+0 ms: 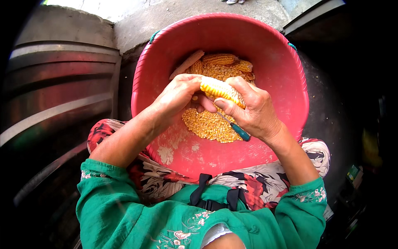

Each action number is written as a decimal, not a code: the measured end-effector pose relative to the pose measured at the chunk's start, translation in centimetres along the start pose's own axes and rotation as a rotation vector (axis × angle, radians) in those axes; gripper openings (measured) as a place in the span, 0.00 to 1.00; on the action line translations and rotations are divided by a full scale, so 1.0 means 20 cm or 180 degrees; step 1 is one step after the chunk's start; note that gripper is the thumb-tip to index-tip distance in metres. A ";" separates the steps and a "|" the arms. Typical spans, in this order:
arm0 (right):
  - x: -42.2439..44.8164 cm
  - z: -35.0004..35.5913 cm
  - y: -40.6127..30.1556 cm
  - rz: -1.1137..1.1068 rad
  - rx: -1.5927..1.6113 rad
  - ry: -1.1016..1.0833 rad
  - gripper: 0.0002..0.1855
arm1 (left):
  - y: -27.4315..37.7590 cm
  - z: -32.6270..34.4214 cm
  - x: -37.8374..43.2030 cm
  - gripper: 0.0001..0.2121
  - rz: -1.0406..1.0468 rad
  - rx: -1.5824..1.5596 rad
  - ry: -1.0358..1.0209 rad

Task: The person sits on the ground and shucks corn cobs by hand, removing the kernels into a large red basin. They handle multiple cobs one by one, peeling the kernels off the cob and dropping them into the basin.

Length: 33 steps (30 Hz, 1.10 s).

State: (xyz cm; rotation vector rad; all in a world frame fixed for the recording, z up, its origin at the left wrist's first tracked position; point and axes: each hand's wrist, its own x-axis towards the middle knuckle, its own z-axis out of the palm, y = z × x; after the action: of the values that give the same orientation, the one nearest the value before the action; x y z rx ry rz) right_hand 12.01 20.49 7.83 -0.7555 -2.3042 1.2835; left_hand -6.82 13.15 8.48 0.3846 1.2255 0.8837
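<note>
My left hand (183,93) and my right hand (256,105) grip a yellow corn cob (214,88) between them, above a pink-red tub (264,68). One face of the cob is pale and stripped of kernels, while plump rows stay on the side towards me. My left fingers wrap its left end; the right thumb and fingers close around the other end. Below, loose corn kernels (208,126) cover part of the tub's floor. A screwdriver with a green handle (240,132) slants over them, its thin shaft partly hidden by my hands.
Unshelled corn cobs (219,58) and a bare cob (189,62) lie at the tub's far side. Green cord (154,36) is tied at its rim. A metal panel (62,81) stands at left, and a concrete ledge (136,29) lies beyond the tub.
</note>
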 end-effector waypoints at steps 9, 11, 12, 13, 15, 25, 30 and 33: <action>0.02 0.00 0.02 0.0113 -0.0005 -0.0139 0.18 | 0.06 -0.04 -0.06 0.23 0.1199 0.1355 -0.0399; 0.02 0.02 0.01 -0.0110 0.0002 -0.0052 0.17 | 0.07 0.00 -0.07 0.22 0.1253 0.2151 -0.0342; 0.01 0.01 0.01 -0.0088 0.0013 -0.0104 0.17 | 0.08 0.01 -0.07 0.21 0.1477 0.2431 -0.0361; 0.00 0.00 0.01 -0.0062 0.0022 -0.0151 0.17 | 0.09 0.02 -0.07 0.19 0.1703 0.2712 -0.0385; -0.01 -0.01 0.00 0.0172 0.0261 -0.0401 0.18 | 0.09 0.01 -0.08 0.18 0.1494 0.2873 -0.0322; -0.03 0.05 0.06 0.1073 0.1435 -0.0255 0.26 | 0.07 0.05 -0.12 0.18 0.1601 0.2400 -0.0338; 0.00 -0.05 0.02 0.1594 0.2333 -0.0821 0.30 | 0.08 0.02 -0.10 0.18 0.1115 0.2302 -0.0124; 0.00 -0.02 0.04 0.1087 0.1613 -0.0814 0.28 | 0.11 0.01 -0.10 0.18 0.0759 0.1834 -0.0184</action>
State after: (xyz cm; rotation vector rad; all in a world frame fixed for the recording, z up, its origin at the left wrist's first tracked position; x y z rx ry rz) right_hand 12.50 21.10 7.29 -0.8602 -1.9332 2.1177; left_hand -7.64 12.97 11.40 1.0279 1.3882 0.6988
